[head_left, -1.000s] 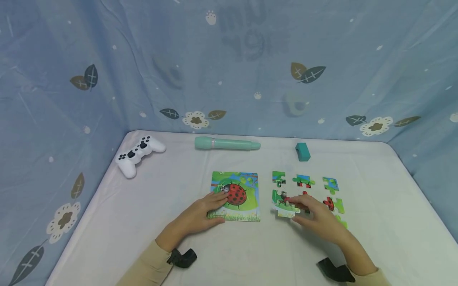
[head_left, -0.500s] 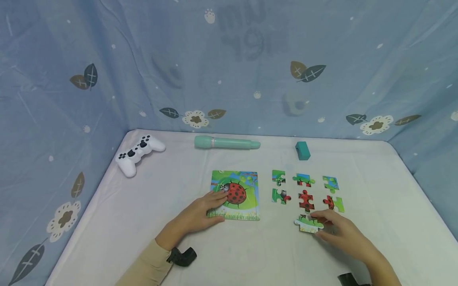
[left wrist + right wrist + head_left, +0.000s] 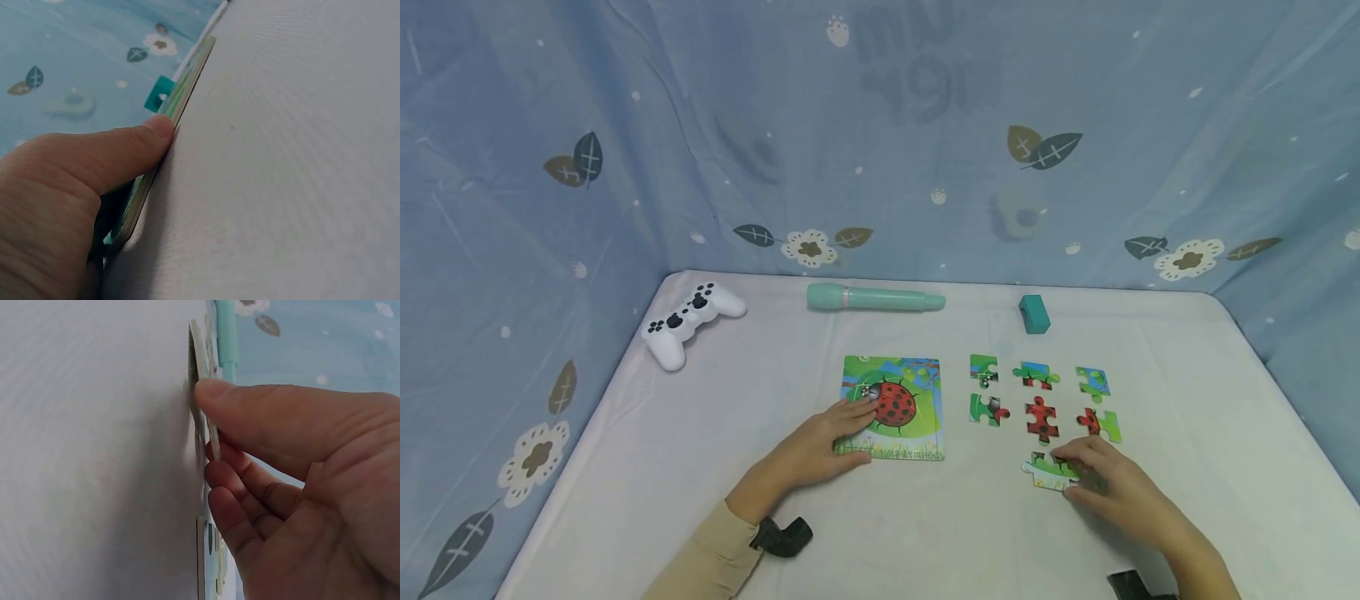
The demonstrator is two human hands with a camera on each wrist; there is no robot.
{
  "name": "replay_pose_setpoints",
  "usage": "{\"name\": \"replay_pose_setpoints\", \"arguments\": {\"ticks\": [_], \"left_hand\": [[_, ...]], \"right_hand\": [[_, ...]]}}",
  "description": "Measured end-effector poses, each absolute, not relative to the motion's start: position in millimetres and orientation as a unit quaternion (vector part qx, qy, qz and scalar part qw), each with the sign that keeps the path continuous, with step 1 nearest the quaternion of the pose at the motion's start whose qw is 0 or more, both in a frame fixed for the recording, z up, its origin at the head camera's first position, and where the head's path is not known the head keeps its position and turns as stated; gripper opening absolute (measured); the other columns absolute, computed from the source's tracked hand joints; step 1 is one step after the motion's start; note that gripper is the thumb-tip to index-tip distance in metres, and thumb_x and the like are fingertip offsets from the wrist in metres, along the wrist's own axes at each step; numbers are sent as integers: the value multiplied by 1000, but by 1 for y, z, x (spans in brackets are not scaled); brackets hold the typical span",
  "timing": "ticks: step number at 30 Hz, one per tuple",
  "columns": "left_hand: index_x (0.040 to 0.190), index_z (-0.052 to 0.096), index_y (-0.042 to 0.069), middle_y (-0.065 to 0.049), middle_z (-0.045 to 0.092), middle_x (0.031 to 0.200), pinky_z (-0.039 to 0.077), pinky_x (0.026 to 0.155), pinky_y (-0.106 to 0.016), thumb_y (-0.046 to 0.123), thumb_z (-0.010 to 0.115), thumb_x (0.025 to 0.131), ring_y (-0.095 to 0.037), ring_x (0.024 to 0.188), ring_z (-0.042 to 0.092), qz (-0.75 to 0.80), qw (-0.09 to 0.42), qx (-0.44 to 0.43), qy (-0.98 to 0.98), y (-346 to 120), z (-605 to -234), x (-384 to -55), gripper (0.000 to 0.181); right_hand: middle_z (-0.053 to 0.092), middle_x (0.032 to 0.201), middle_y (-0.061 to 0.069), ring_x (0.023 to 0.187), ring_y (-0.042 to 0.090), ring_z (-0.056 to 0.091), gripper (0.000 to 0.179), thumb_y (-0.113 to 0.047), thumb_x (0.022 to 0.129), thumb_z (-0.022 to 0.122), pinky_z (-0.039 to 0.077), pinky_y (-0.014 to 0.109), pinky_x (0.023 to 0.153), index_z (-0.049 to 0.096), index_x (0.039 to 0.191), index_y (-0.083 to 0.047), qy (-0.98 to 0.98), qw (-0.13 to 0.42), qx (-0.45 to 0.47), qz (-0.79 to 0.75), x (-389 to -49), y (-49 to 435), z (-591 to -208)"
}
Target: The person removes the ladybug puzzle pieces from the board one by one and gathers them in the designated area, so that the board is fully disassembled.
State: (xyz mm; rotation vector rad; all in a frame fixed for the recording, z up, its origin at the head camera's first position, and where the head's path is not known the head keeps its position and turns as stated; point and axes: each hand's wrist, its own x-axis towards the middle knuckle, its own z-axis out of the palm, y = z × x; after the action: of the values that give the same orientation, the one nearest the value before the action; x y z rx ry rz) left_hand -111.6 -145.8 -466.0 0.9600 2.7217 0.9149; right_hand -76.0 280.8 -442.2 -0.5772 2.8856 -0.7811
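Note:
My left hand (image 3: 829, 443) lies with extended fingers on a square ladybug picture board (image 3: 917, 448). In the left wrist view, the thumb (image 3: 134, 147) rests along the board's edge. My right hand (image 3: 1123, 492) pinches a green-and-white jigsaw piece (image 3: 1049, 472) by its right side, between thumb and fingers. In the right wrist view, that piece looks tilted, with one edge just off the cloth. Just above it are a red spotted piece (image 3: 1042, 421) and a red-and-green piece (image 3: 1099, 423). At the left of that row lies a piece with the ladybug's head (image 3: 988, 410).
A top row holds three pieces, including a green corner piece (image 3: 983, 370), a middle piece (image 3: 1036, 375) and a blue-green piece (image 3: 1093, 382). Farther back are a white game controller (image 3: 692, 323), a mint-green tube (image 3: 880, 297) and a teal block (image 3: 1034, 314). A patterned blue curtain (image 3: 880, 167) borders the table.
My right hand has carried the pinched piece rightward and toward me, from over the ladybug-head piece to below the red spotted piece. My left hand has stayed on the board.

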Motion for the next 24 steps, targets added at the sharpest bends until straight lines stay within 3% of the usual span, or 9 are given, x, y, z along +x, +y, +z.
{"name": "replay_pose_setpoints", "arguments": {"ticks": [7, 13, 15, 21, 24], "left_hand": [[139, 48, 6, -6, 43, 147, 31, 113, -45, 38, 65, 88, -32, 139, 33, 299, 55, 321, 897, -146, -467, -112, 63], [139, 48, 6, -5, 43, 147, 31, 113, -44, 38, 66, 88, -31, 139, 33, 299, 55, 318, 898, -146, -466, -111, 63], [139, 48, 6, -5, 43, 147, 31, 113, -44, 38, 66, 88, -31, 139, 33, 299, 55, 318, 898, -146, -466, -111, 63], [139, 48, 7, -5, 43, 147, 32, 113, -46, 39, 65, 88, -33, 139, 33, 300, 54, 320, 897, -146, -466, -111, 63], [139, 48, 6, -5, 43, 147, 32, 112, -46, 39, 65, 88, -33, 139, 34, 299, 50, 322, 897, -146, -468, -111, 63]], "right_hand": [[56, 111, -9, 97, 3, 53, 46, -22, 72, 82, 50, 18, 80, 64, 115, -21, 947, 11, -208, -244, -75, 281, -445], [58, 110, -9, 102, -5, 50, 51, -15, 70, 83, 32, -3, 87, 62, 116, -18, 937, -17, -226, -266, -72, 279, -445], [59, 111, -7, 104, -8, 49, 52, -13, 69, 83, 28, -4, 89, 62, 117, -16, 933, -22, -227, -278, -72, 278, -444], [62, 116, -5, 105, -3, 55, 52, -18, 74, 81, 36, 0, 89, 61, 121, -14, 919, -11, -233, -318, -78, 267, -438], [61, 118, -6, 103, 4, 58, 51, -23, 77, 79, 45, 10, 87, 60, 123, -15, 915, 7, -242, -322, -85, 256, -434]]}}
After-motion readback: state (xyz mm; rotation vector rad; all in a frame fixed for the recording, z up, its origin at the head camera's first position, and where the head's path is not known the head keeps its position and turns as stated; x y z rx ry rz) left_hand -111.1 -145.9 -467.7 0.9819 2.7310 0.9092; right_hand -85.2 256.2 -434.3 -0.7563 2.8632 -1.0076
